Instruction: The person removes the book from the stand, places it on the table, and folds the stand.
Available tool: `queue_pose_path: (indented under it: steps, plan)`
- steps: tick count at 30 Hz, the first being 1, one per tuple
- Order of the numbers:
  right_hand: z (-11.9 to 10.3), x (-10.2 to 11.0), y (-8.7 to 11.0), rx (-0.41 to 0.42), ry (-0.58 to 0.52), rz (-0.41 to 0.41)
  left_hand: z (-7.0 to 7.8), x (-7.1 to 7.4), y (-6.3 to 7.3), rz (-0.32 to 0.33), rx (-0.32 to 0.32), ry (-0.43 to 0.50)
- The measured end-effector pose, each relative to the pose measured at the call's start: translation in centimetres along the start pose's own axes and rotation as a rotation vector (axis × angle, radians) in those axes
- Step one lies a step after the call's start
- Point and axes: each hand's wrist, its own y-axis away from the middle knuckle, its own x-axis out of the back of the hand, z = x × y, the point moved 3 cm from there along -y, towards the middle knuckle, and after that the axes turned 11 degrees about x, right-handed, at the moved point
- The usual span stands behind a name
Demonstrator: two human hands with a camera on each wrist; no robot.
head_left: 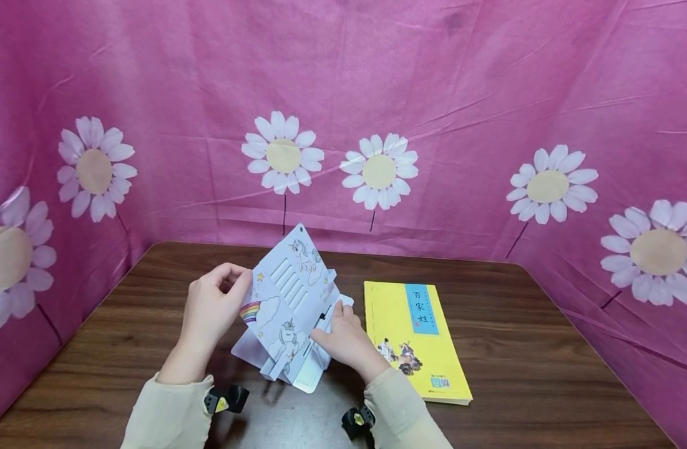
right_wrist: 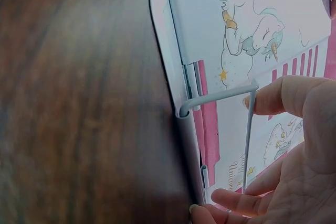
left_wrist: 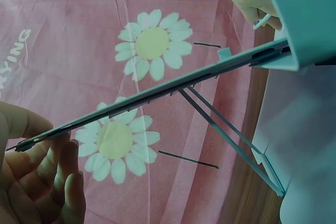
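A white book stand (head_left: 289, 305) printed with unicorns, a rainbow and stars stands on the table with its panel tilted back. My left hand (head_left: 213, 305) pinches the panel's upper left edge between thumb and fingers, as the left wrist view shows too. Thin metal support legs (left_wrist: 231, 142) prop the panel from behind. At the stand's lower right, my right hand (head_left: 349, 337) holds a bent white wire page holder (right_wrist: 220, 97). Its thumb and fingers lie against the wire in the right wrist view. A white base (head_left: 250, 349) shows under the panel.
A yellow book (head_left: 399, 312) with a blue title label lies right of the stand, close to my right forearm. The brown wooden table (head_left: 523, 374) ends at a pink cloth (head_left: 461, 75) with daisies, which hangs behind and at both sides.
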Motion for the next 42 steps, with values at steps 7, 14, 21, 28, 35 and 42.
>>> queue_pose_path:
  steps: [7, 14, 21, 28, 35, 42]
  plan:
    - [0.1, 0.2, 0.0, -0.005, -0.024, 0.006, 0.0, 0.0, 0.0, 0.001, 0.012, -0.006]
    - [0.5, 0.8, 0.3, 0.033, -0.049, 0.019, 0.1, 0.0, 0.0, -0.009, 0.0, -0.015]
    - [0.2, 1.8, 0.4, 0.037, -0.052, 0.031, 0.2, 0.2, -0.1, 0.018, -0.015, 0.032]
    - [0.3, 2.7, 0.3, 0.012, -0.088, 0.042, 0.1, 0.5, -0.1, 0.053, -0.009, 0.061]
    - [0.3, 3.9, 0.4, 0.022, -0.115, 0.099, 0.0, 0.7, -0.1, 0.121, -0.027, 0.13]
    - [-0.2, 5.9, 0.9, 0.04, -0.165, 0.25, 0.3, 1.0, -0.1, 0.174, -0.078, 0.257]
